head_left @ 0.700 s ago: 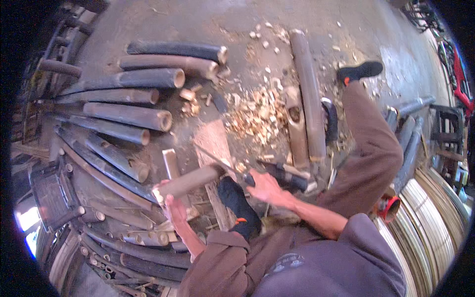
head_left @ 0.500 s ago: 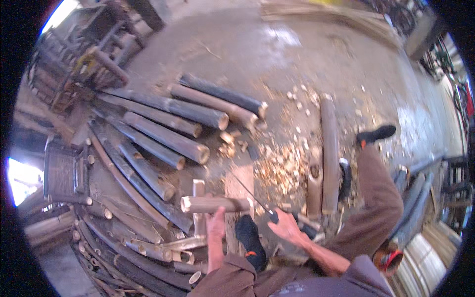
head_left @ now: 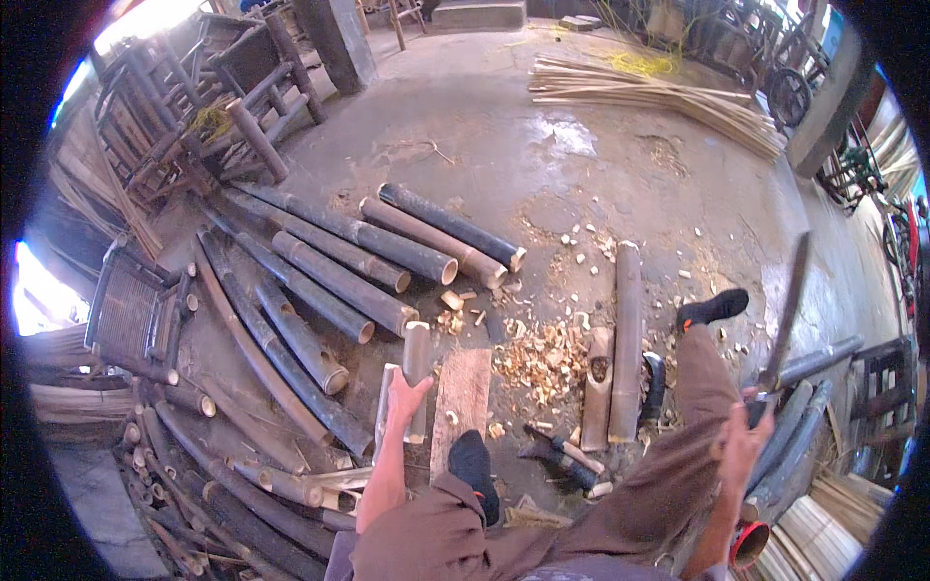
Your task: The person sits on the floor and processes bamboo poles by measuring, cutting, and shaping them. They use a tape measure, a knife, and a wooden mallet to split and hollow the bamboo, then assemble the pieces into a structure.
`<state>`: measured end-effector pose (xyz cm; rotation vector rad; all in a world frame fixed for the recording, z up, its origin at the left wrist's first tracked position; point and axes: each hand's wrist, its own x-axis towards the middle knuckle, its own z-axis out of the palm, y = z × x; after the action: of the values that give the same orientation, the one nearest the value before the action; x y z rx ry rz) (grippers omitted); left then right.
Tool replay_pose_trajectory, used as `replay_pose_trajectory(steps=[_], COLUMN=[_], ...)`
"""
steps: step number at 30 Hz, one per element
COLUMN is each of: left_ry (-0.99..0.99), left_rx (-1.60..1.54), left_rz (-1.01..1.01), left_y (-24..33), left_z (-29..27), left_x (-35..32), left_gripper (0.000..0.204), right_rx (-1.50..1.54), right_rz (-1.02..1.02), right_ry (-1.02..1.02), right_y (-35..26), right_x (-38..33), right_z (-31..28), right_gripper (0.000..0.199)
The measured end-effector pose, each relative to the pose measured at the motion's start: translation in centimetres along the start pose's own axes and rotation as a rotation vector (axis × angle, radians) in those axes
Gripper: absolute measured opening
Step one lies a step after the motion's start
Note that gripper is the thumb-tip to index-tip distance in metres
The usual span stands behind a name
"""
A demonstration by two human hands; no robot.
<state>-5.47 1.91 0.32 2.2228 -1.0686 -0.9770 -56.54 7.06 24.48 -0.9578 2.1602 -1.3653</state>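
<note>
My left hand point(head_left: 405, 399) is closed around a short bamboo piece point(head_left: 417, 349), its thumb lying across the side. A paler split piece point(head_left: 382, 412) lies just left of it. Beside the held bamboo lies a flat wooden board point(head_left: 464, 382), and my left foot in a dark shoe rests at its near end. Out to the right, my right hand point(head_left: 744, 438) grips the handle of a machete point(head_left: 793, 300), whose long dark blade points up and away from the bamboo.
Several long bamboo poles point(head_left: 339, 281) fan out at left. Pale wood chips point(head_left: 547, 358) cover the floor ahead. Two bamboo lengths point(head_left: 627, 339) lie by my right foot point(head_left: 714, 308). Thin strips point(head_left: 649, 92) are piled far off, near a pillar point(head_left: 823, 107). A bamboo chair point(head_left: 131, 315) stands left.
The short bamboo has turned from lying crosswise to pointing away from me. My right hand has swung the machete from near the board out to the far right. The view has tilted up.
</note>
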Motion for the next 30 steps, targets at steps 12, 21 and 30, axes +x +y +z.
replay_pose_trajectory(steps=[12, 21, 30], left_ry=[0.038, 0.275, 0.240], left_rx=[0.496, 0.641, 0.744], left_rz=[0.423, 0.468, 0.427], left_y=[-9.4, -12.3, -9.8], left_z=[4.2, 7.0, 9.8], left_x=[-3.7, -9.8, -12.4], left_gripper=[0.075, 0.081, 0.088], right_rx=[-0.551, -0.447, -0.621], right_rz=[0.231, 0.495, 0.582], right_ry=[0.192, 0.272, 0.286], right_y=[15.0, 26.5, 32.2], right_x=[-2.9, -7.9, -14.5], right_z=[-9.2, -7.3, -15.2], right_gripper=[0.046, 0.049, 0.045])
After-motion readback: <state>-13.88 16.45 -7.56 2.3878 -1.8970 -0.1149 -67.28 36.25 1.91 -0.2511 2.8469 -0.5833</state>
